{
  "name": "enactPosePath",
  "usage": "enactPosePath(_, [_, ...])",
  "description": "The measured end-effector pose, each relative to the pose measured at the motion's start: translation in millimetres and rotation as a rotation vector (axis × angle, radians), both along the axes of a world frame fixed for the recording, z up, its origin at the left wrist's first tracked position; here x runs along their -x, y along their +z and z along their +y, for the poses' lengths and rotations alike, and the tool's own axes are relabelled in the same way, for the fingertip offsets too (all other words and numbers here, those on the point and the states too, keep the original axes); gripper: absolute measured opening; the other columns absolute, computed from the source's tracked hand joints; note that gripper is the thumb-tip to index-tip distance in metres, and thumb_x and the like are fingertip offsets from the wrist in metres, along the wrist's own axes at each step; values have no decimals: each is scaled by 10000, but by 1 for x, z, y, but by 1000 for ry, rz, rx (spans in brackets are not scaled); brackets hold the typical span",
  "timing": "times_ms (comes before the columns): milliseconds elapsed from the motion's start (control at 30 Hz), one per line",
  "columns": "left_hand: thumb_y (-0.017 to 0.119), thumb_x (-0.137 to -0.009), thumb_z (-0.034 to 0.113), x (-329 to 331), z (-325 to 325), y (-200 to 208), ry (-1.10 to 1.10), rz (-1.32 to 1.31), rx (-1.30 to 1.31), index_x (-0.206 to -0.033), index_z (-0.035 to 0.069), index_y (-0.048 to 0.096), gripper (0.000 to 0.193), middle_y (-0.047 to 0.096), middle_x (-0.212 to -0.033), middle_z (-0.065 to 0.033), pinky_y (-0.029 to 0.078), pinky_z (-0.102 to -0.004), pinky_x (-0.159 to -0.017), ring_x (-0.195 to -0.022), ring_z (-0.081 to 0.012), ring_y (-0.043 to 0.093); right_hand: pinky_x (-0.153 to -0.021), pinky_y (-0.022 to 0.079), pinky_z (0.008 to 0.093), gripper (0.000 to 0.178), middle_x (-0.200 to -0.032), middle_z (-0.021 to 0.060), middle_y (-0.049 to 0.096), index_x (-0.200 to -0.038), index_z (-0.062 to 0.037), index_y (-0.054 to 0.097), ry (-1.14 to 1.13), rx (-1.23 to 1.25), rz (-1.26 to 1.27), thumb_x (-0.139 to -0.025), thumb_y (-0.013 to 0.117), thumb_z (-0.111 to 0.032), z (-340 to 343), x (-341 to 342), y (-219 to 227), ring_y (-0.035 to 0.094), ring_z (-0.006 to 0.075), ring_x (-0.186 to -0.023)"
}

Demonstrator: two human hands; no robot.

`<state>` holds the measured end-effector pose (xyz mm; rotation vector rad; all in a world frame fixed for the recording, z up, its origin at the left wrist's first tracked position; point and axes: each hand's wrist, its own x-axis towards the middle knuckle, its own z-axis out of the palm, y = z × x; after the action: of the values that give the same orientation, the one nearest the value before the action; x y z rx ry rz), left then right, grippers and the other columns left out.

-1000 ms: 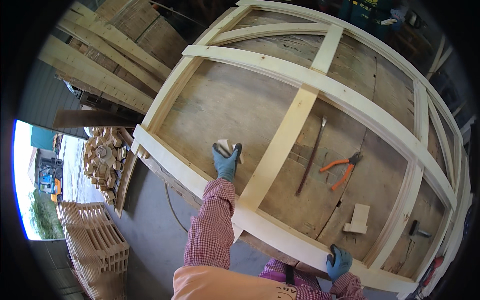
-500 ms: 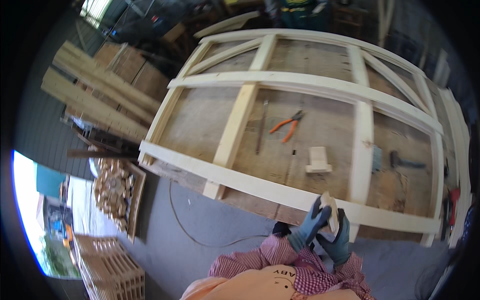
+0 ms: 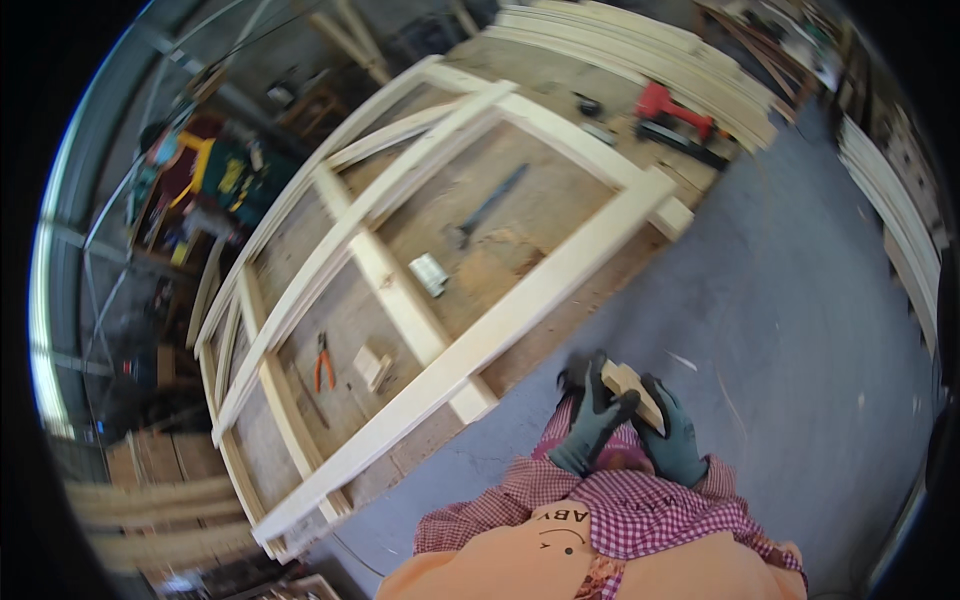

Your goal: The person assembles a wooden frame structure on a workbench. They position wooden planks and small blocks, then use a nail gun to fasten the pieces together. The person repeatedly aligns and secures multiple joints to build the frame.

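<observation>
A short block of pale wood (image 3: pixel 637 393) with a stepped outline sits between my two gloved hands, in front of my body. My left hand (image 3: pixel 592 425) grips its left side with fingers closed. On the other side my right hand (image 3: pixel 676 436) is closed around its right edge. Both hands are over the grey floor, apart from the large pale wooden frame (image 3: pixel 400 405) that lies on the worktable to the left.
Inside the frame's openings lie a hammer (image 3: pixel 492 205), a small whitish pack (image 3: pixel 429 274), orange-handled pliers (image 3: pixel 323 362) and pale wood pieces (image 3: pixel 373 367). A red nail gun (image 3: pixel 672 112) rests at the table's far end, near stacked boards (image 3: pixel 600 38). More boards (image 3: pixel 900 240) stand at right.
My view has turned to the right. The block in my hands has gone from beside the frame's near rail to over the open floor, and it is tilted differently.
</observation>
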<state>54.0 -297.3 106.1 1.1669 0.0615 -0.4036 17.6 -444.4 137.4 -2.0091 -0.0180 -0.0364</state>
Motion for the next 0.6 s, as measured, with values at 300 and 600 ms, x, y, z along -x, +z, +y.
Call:
enactPosePath(300, [742,-764,218,-122,-89,-12,-172,-108,49,-1438,100,94,943,358,-1330,-126,368,-376,-1009,-1224,-246,398,-962,425,403,580,-1340,184,420,-1369,-56,349,-303,-564,308,-824,542,-15,-106,-85,-36,477,337,-1181])
enactPosePath(600, [875,-547,169,-267,-177,29,-540,-459,-33,-1435,56,93,1188,291,-1415,-167,335,-402,-1047,-1317,-280,322,-932,458,383,620,-1221,124,545,-1376,-82,340,-254,-1542,683,-926,435,-496,-191,-215,-1,546,227,-1093])
